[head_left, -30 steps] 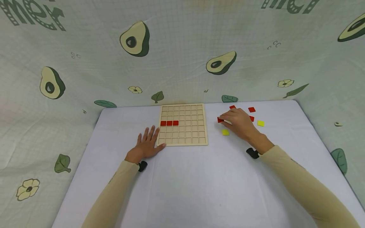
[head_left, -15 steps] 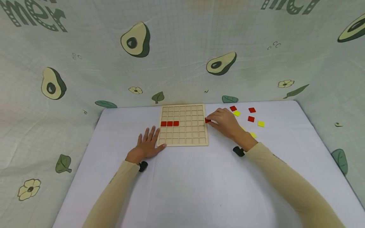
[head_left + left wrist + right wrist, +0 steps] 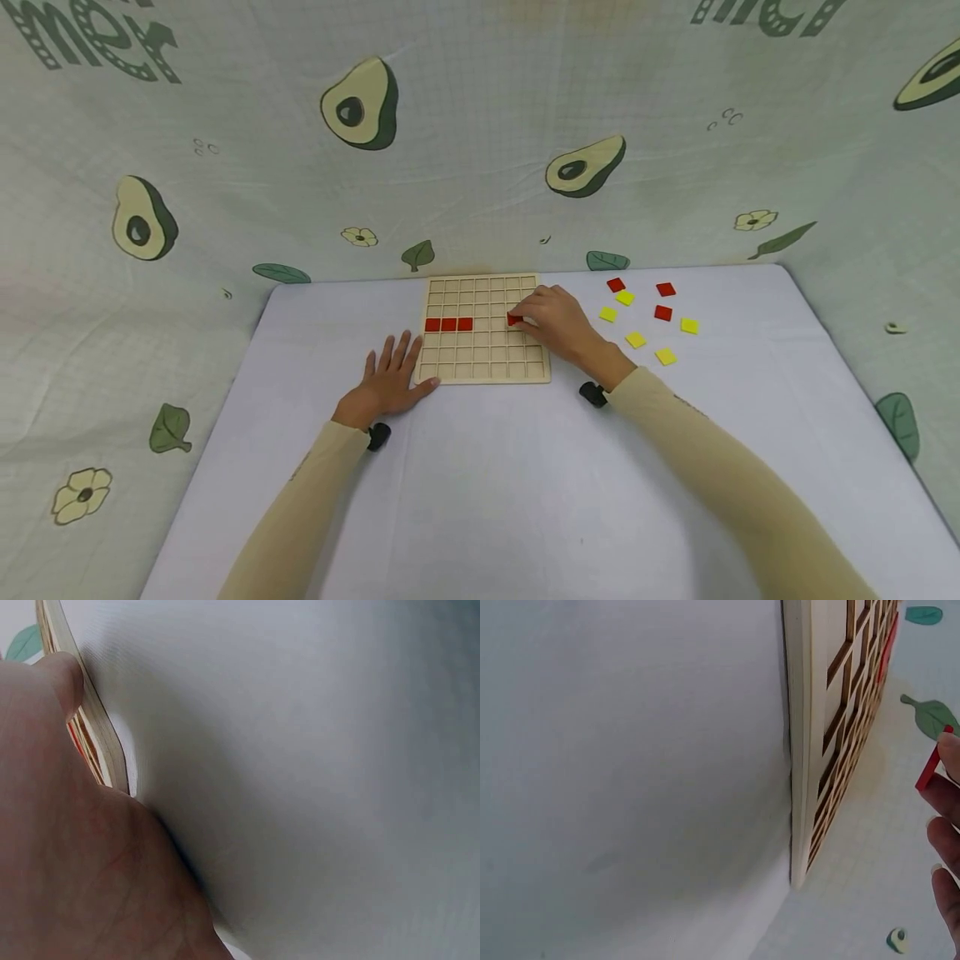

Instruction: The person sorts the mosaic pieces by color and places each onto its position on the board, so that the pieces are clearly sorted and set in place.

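Note:
A wooden grid board (image 3: 482, 377) lies near the table's back edge, with three red square tiles (image 3: 448, 324) side by side in one row at its left. My right hand (image 3: 558, 321) is over the board's right part, pinching another red tile (image 3: 513, 319) between thumb and fingers. In the right wrist view that red tile (image 3: 931, 766) is held tilted, apart from the board (image 3: 801, 750). My left hand (image 3: 386, 387) rests flat with fingers spread at the board's lower left corner. Its thumb touches the board's edge (image 3: 105, 739) in the left wrist view.
Right of the board lie loose red tiles (image 3: 663, 313) and several yellow tiles (image 3: 636, 340) on the white table (image 3: 480, 483). A cloth printed with avocados (image 3: 360, 104) hangs behind the table and along its sides.
My right hand has carried the red tile leftward from the loose tiles to above the board, uncovering yellow tiles. The left hand stays in place.

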Motion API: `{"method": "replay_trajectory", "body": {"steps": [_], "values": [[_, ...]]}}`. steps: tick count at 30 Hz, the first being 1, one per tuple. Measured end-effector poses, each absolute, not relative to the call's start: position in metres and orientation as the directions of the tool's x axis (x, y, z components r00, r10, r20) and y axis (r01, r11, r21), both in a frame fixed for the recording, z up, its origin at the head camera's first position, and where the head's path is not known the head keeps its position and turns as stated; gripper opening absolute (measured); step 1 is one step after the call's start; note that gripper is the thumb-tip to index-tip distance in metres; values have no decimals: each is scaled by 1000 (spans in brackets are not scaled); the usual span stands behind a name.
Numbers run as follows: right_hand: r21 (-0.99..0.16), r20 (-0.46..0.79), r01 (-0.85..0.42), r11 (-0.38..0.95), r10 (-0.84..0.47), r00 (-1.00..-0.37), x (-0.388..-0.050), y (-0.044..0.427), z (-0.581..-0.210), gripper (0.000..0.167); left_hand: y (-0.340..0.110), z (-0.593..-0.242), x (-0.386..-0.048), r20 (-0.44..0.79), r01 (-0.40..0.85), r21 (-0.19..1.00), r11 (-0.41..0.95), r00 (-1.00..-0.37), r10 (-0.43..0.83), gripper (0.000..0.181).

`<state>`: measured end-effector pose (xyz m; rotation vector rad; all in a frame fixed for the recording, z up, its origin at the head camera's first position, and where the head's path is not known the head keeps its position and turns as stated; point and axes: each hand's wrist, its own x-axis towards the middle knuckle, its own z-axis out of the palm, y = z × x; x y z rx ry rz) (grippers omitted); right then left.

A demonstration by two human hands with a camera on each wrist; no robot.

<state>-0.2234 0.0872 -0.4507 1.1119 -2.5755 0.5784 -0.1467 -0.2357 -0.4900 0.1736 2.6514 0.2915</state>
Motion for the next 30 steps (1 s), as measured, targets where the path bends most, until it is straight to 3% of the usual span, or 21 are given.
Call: {"method": "replay_trajectory", "body": {"steps": [30], "values": [[-235,250,-723,650,-678,-691,-240,32,-464,15,-235,-491,-148,-443,64,220,973,-882,158,95]]}}
